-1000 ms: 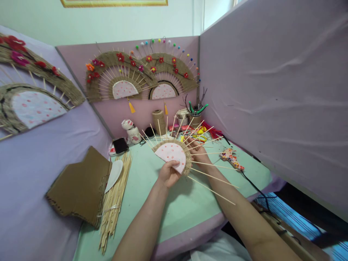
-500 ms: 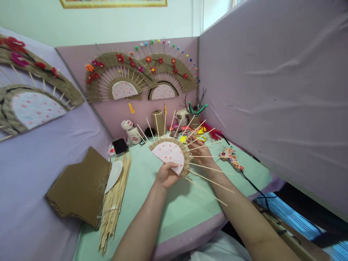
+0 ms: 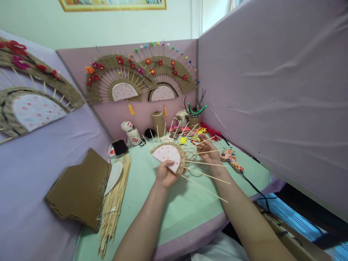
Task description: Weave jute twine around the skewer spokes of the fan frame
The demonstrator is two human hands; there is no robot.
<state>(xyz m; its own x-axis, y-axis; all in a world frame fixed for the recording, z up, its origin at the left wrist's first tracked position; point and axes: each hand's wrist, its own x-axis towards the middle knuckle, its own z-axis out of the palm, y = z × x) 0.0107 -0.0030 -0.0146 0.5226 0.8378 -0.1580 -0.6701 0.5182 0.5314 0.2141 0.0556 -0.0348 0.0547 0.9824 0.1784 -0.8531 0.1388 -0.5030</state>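
My left hand (image 3: 167,173) grips the lower edge of a half-round fan (image 3: 168,154), thumb on its pink-spotted white face. Woven twine (image 3: 181,156) borders the curved side, and thin bamboo sticks (image 3: 208,163) radiate outward from it. To the right, my right hand (image 3: 208,149) is behind the stick ends with its fingers bent together. Loose loops of thin twine (image 3: 196,174) hang between this hand and the fan, and the fingers appear to pinch that strand. Sticks partly cover the fingertips.
Bundled bamboo sticks (image 3: 112,214), a white half-disc (image 3: 114,177) and brown cardboard (image 3: 78,185) lie at left. A twine spool (image 3: 158,123), a jar with green-handled pliers (image 3: 194,119) and a patterned glue gun (image 3: 231,160) with its cord are behind and right. Finished fans (image 3: 116,63) hang on the partition.
My right hand has moved slightly right, away from the fan's border, and loose twine loops now show between them. The fan has tilted a little in my left hand.
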